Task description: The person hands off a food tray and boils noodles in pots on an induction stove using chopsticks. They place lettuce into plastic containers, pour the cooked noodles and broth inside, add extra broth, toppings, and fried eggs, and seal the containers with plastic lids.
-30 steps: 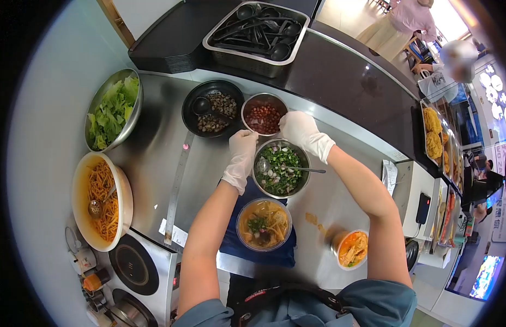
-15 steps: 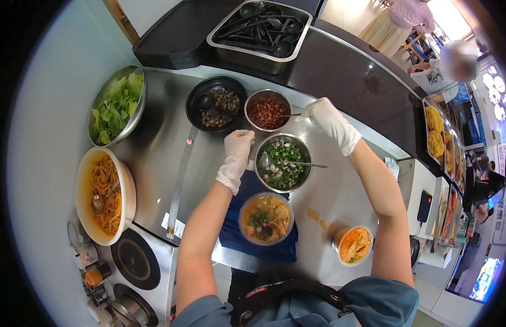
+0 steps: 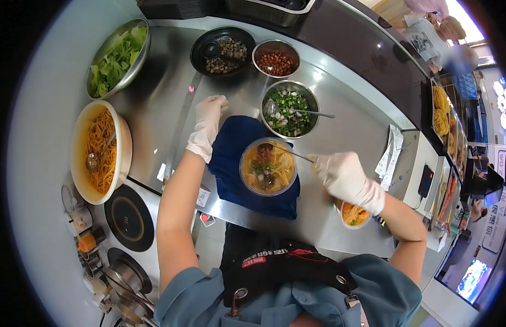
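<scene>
My gloved right hand (image 3: 340, 173) is closed round the handle of a spoon (image 3: 291, 153), whose bowl is over the round container of soup (image 3: 268, 167). That container stands on a dark blue cloth (image 3: 226, 180). To the left of the cloth is my gloved left hand (image 3: 210, 117), its fingers curled together; what they hold, if anything, is hidden. Behind the soup is a metal bowl of chopped greens (image 3: 290, 109) with its own spoon. Farther back is a metal bowl of red-brown peanuts (image 3: 276, 58). Below my right hand sits a partly hidden orange food container (image 3: 353, 215).
A black bowl (image 3: 222, 52) with a ladle stands at the back. Lettuce (image 3: 118, 59) and a bowl of orange strips (image 3: 102, 150) are on the left, above a cooktop (image 3: 128, 216). Paper slips (image 3: 390, 152) lie at right. People (image 3: 427, 38) stand beyond the counter.
My right hand has brought the spoon from the peanut bowl to the soup container. My left hand has moved left, off the blue cloth's edge. The view has tilted down.
</scene>
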The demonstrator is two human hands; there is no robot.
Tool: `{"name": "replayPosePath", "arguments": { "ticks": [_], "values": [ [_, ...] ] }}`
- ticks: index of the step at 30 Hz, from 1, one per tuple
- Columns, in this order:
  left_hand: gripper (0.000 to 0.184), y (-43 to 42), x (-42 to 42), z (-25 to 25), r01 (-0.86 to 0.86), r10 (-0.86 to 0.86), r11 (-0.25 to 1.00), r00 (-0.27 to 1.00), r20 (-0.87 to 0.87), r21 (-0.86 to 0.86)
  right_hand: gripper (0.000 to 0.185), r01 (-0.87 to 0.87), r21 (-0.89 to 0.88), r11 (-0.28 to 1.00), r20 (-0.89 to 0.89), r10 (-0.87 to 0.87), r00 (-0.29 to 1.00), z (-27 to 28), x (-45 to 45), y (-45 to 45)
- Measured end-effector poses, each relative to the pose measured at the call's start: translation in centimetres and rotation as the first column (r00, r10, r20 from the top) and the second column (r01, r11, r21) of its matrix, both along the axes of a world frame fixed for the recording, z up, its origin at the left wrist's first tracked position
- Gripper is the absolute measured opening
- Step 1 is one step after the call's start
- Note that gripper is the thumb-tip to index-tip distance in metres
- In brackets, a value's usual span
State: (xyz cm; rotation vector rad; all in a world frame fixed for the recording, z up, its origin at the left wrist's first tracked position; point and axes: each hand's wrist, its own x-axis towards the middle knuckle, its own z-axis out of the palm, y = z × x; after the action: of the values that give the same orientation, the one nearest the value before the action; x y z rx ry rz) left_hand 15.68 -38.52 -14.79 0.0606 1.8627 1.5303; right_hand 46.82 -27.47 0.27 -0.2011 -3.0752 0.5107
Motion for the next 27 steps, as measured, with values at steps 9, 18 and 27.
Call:
{"name": "replayPosePath", "arguments": {
  "ticks": [9,18,27],
  "values": [
    [0.013,-0.2,-1.4,-1.0,-0.123,0.122,0.992,0.99,0.064,0.02,0.012,0.372,0.116,0.921,-0.362,-0.31,0.879,-3.7,-10.4,10.5],
    [0.019,3.7,-5.1,-1.6,-0.35,0.337,0.934,0.93,0.149,0.067,0.019,0.23,0.394,0.89,-0.239,-0.142,0.96,-6.7,-24.2,11.1],
    [0.033,5.7,-6.6,-2.8,-0.357,0.34,0.906,0.934,0.114,0.227,0.014,0.086,0.579,0.811,-0.012,-0.097,0.995,-12.5,-31.3,7.7]
  ]
}}
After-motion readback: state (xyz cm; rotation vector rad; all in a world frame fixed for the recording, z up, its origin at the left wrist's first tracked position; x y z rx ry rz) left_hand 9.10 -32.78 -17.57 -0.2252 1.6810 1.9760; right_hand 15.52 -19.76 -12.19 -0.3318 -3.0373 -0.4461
